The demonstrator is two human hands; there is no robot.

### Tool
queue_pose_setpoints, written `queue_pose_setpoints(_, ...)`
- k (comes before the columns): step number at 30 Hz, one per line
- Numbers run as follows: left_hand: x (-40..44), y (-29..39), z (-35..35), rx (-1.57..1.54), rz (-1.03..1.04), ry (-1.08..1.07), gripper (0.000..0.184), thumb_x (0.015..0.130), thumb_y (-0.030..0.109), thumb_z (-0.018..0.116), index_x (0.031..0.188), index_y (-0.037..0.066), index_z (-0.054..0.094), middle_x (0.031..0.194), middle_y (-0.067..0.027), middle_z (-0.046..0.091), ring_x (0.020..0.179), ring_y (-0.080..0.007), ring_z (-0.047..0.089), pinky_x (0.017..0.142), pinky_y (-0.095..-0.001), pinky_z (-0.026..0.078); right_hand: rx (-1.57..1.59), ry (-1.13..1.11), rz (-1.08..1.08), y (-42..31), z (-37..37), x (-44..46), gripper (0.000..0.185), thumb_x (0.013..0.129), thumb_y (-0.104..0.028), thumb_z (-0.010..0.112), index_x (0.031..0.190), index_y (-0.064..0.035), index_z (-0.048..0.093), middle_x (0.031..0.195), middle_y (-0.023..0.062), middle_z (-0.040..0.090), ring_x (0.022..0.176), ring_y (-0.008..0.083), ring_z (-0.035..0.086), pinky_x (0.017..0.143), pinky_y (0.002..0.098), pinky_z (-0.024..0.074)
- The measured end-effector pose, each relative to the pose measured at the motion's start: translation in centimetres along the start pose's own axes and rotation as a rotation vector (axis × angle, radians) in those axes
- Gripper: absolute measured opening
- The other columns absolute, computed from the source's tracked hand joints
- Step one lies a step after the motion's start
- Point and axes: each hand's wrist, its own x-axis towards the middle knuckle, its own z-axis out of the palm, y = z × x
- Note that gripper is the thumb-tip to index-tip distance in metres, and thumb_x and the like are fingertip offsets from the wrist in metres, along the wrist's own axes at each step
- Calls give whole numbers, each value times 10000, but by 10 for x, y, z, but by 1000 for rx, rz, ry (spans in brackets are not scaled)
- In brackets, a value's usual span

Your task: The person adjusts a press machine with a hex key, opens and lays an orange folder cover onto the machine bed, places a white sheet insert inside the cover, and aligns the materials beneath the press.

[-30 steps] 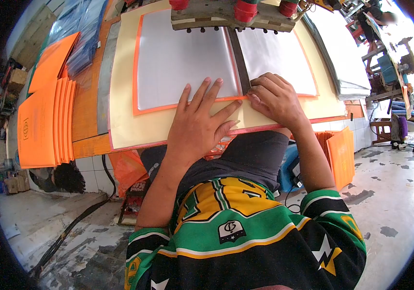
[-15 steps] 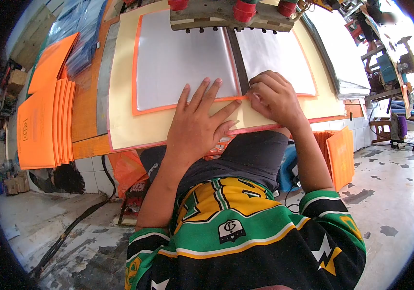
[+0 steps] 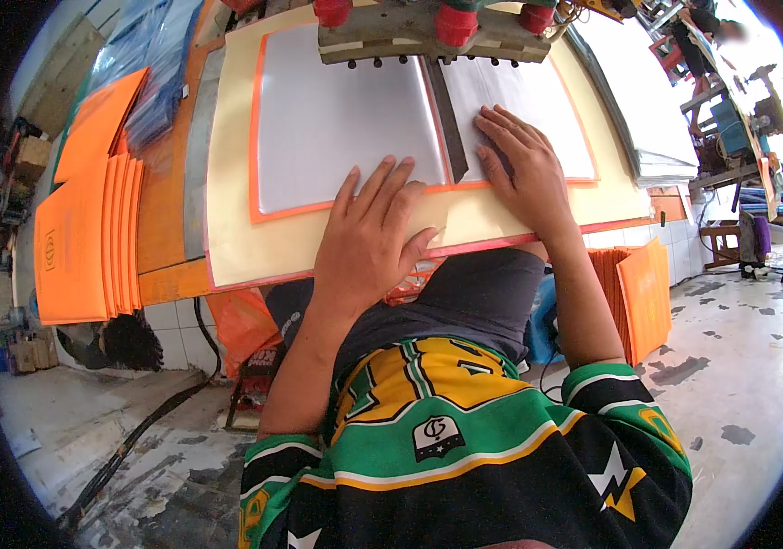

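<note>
An orange-edged folder with clear plastic sheets (image 3: 346, 119) lies spread on a cream board (image 3: 231, 201). Down its middle runs a dark strip (image 3: 447, 123). My left hand (image 3: 364, 233) lies flat with fingers apart, its fingertips on the lower edge of the left sheet. My right hand (image 3: 529, 169) rests flat on the right sheet, just right of the strip's lower end, with nothing gripped. Above the folder's far part is a machine head (image 3: 433, 37) with red fittings.
Orange folders (image 3: 85, 242) are stacked at the table's left, by plastic-wrapped blue items (image 3: 158, 91). White sheets (image 3: 634, 101) lie at the right. More orange folders (image 3: 645, 297) stand below the table's right side. Part of another person (image 3: 704, 37) shows at the far right.
My right hand has let go of the strip's lower end, moved up and right, and opened onto the right sheet. The left hand's index finger has drawn in slightly.
</note>
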Motion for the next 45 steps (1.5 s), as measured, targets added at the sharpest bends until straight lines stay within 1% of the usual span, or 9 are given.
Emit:
queue_pose_setpoints(13,72,-61,-17,-23,-63,-317,515,1129,375,478,1612,198,496,1736,-109,372,1609,-390,311,1270,-677,244,-36,-220,80,27,20,49,706,1119,-456,492,1653,-14,361,1709,238,363,1622,415,256,1306,578,225)
queue_pose_setpoints(21,141,-118,28,267,-92,-158,578,1125,501,397,1635,237,467,1727,-85,392,1600,-327,344,1290,-639,224,-234,-213,88,54,54,100,672,1121,-557,393,1555,-58,511,1565,239,548,1500,413,448,1262,539,288)
queue_pose_setpoints(27,179,-162,60,304,-67,-58,594,1088,535,438,1597,235,503,1673,-115,465,1560,-339,399,1281,-543,301,-207,-129,-54,67,82,123,441,1098,-399,465,1377,-117,658,1380,218,671,1337,413,593,1162,581,398)
queue_pose_setpoints(28,181,-165,58,275,-15,-15,562,1092,505,458,1554,196,541,1634,-141,504,1515,-369,442,1261,-530,337,-194,75,-69,63,92,126,392,1070,-375,510,1345,-155,685,1353,199,691,1326,414,604,1148,586,413)
queue_pose_setpoints(32,178,-171,57,206,-31,36,558,1079,520,484,1515,185,579,1588,-149,553,1463,-378,502,1226,-508,394,-466,-205,-104,70,98,141,443,1072,-404,478,1384,-164,682,1448,156,668,1369,378,602,1167,544,459)
queue_pose_setpoints(35,172,-163,53,240,-58,77,554,1062,536,495,1497,208,597,1568,-134,574,1438,-361,530,1197,-487,431,-269,-281,134,55,66,133,467,1082,-433,455,1412,-183,672,1478,146,654,1404,374,575,1194,543,423)
queue_pose_setpoints(38,169,-157,51,217,-83,56,524,1072,527,491,1471,214,619,1536,-122,603,1416,-352,549,1181,-490,445,-316,-309,283,62,56,119,620,1139,-500,279,1514,-122,597,1609,167,537,1556,384,392,1308,564,154)
queue_pose_setpoints(43,166,-157,52,225,-35,50,511,1076,529,497,1455,214,631,1497,-106,636,1396,-344,565,1171,-489,452,-303,-314,327,58,48,118,611,1137,-489,292,1552,-127,555,1622,185,517,1561,393,377,1307,548,160)
queue_pose_setpoints(45,166,-152,44,71,-102,-1,561,1105,547,459,1521,187,572,1572,-133,574,1466,-396,495,1240,-546,351,-271,-318,318,60,53,118,584,1136,-465,321,1549,-125,556,1613,192,524,1561,396,373,1304,536,188)
